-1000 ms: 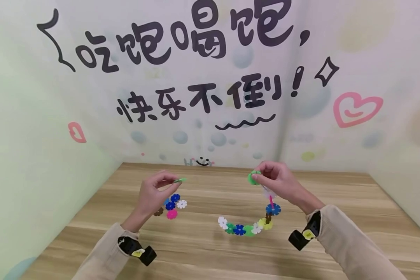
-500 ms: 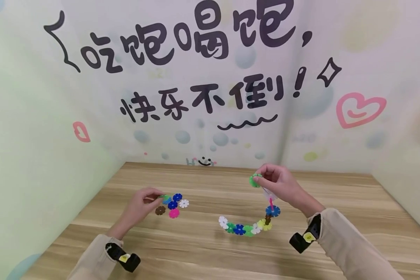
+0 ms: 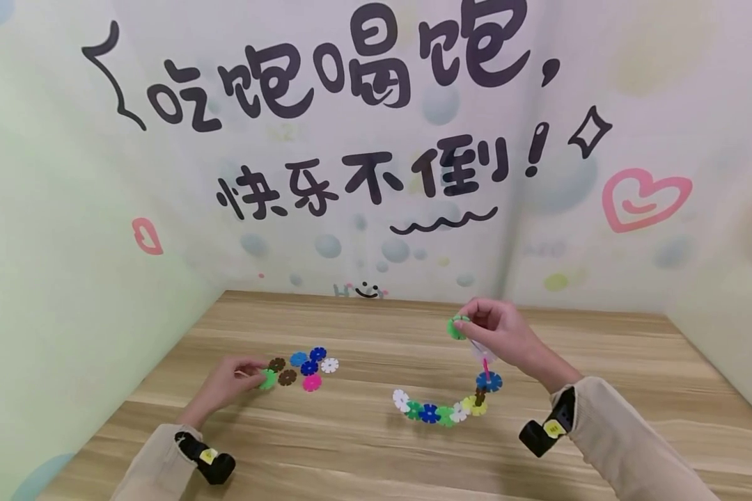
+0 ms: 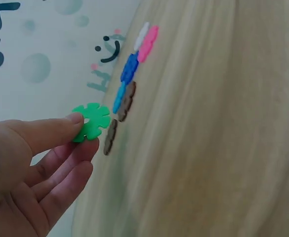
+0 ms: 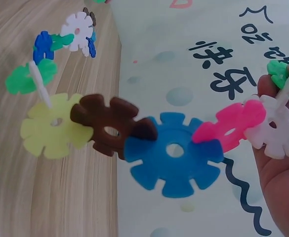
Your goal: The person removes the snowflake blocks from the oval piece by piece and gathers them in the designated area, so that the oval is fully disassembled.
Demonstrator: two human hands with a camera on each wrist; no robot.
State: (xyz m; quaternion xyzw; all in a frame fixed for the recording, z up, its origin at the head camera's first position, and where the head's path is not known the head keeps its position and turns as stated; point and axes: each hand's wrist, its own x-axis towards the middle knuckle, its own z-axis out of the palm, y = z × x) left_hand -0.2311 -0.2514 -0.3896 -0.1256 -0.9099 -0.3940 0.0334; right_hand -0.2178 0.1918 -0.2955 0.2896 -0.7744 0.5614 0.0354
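Note:
My left hand (image 3: 232, 384) pinches a loose green snowflake disc (image 4: 96, 122) between thumb and fingers, low at the left of a small group of discs. My right hand (image 3: 501, 330) pinches the green disc (image 3: 457, 327) at the upper end of a chain of interlocked snowflake discs. From there the chain curves down through white, pink (image 5: 230, 126), blue (image 5: 171, 170), brown (image 5: 109, 123) and yellow (image 5: 48, 136) discs. It then bends left through several more to a white disc (image 3: 401, 400) at the far end.
Beside my left hand lie loose discs on the wooden table (image 3: 363, 459): two brown (image 3: 287, 378), a light blue (image 3: 298, 359), two dark blue (image 3: 317, 353), a white (image 3: 329, 365) and a pink (image 3: 312, 383). A printed curtain (image 3: 326, 257) stands behind the table.
My left hand has moved left and nearer the body with its green disc, uncovering a brown disc in the group. My right hand and the chain have barely moved.

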